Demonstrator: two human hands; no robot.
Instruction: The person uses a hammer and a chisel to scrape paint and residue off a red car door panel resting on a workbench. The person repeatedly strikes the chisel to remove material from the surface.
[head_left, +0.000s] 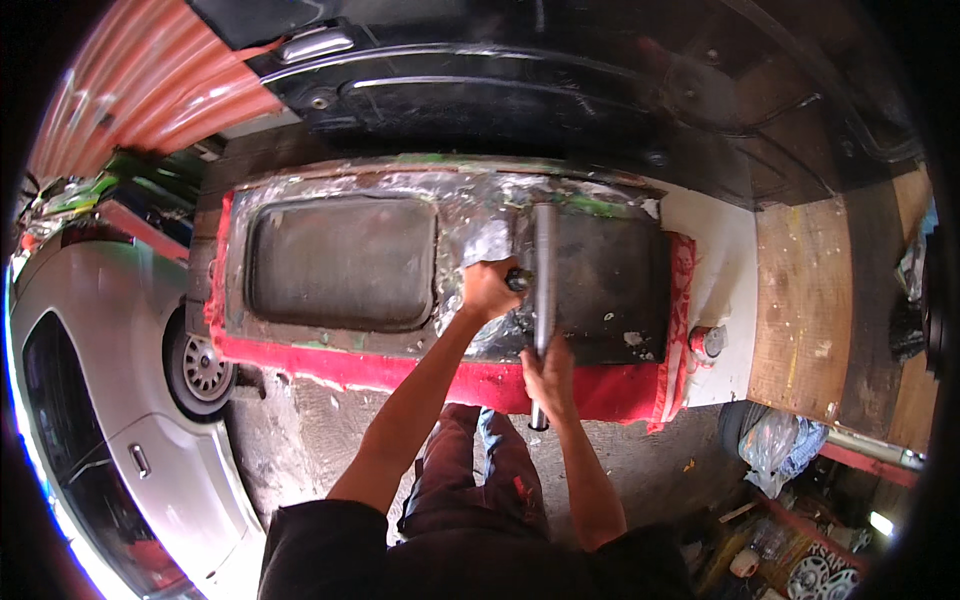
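Grey tube (543, 275) fills curled right grip (550, 375), left grip (490, 290) clenching something dark (517, 281).

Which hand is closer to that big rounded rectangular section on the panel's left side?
The left. The left hand is just right of the rounded rectangular section; the right hand, gripping the metal tube, is farther right and lower in the view.

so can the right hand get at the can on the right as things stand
Probably not while the right hand grips the metal tube; if freed, the way over the red cloth toward the small can looks open.
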